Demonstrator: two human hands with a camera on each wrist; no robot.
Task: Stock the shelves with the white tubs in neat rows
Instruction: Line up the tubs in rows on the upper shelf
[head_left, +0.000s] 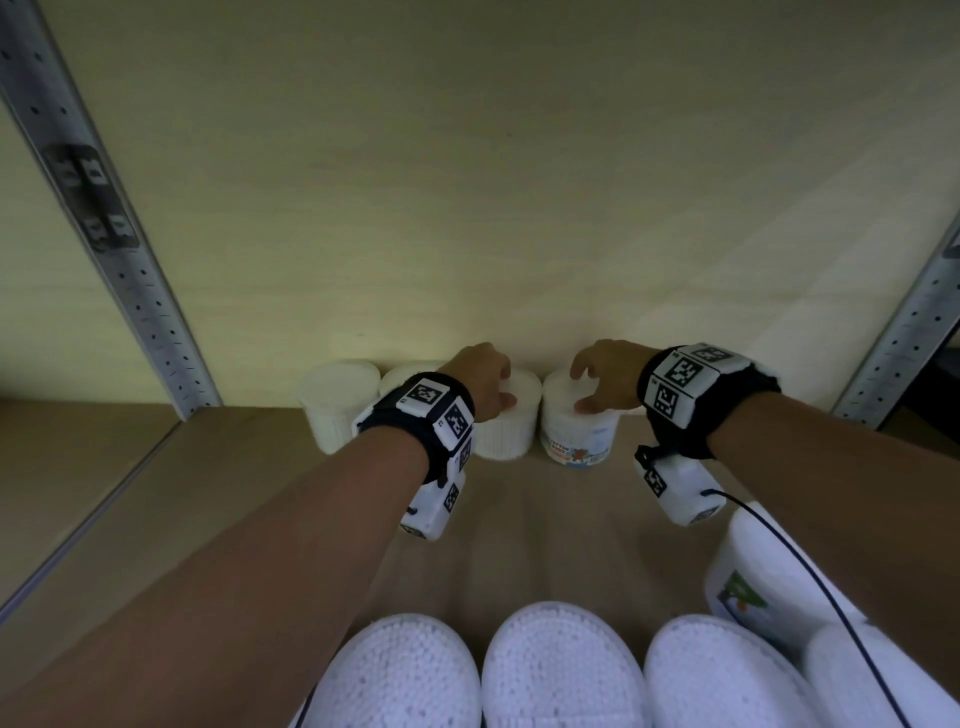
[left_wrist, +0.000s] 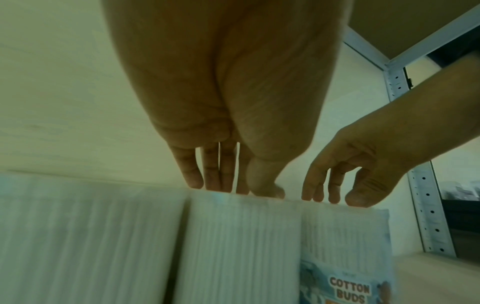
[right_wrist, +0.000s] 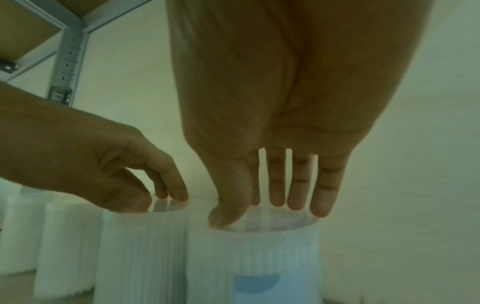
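Note:
Several white tubs stand in a row against the back wall of the shelf (head_left: 545, 525). My left hand (head_left: 501, 387) reaches down over a plain ribbed tub (head_left: 509, 434), with its fingertips (left_wrist: 194, 183) and thumb touching the lid. My right hand (head_left: 587, 389) does the same on the tub beside it to the right, the "Cotton Buds" tub (head_left: 576, 439), its fingers (right_wrist: 322, 205) fairly straight on the clear lid. The two tubs (right_wrist: 140, 257) (right_wrist: 254, 257) stand side by side, touching. Two more tubs (head_left: 340, 405) (head_left: 410, 371) continue the row to the left.
More white tubs (head_left: 561, 670) crowd the shelf's front edge, with one labelled tub (head_left: 753, 571) at the right under my forearm. Perforated metal uprights (head_left: 104, 234) (head_left: 904, 332) frame the bay. Bare shelf board lies between the two rows.

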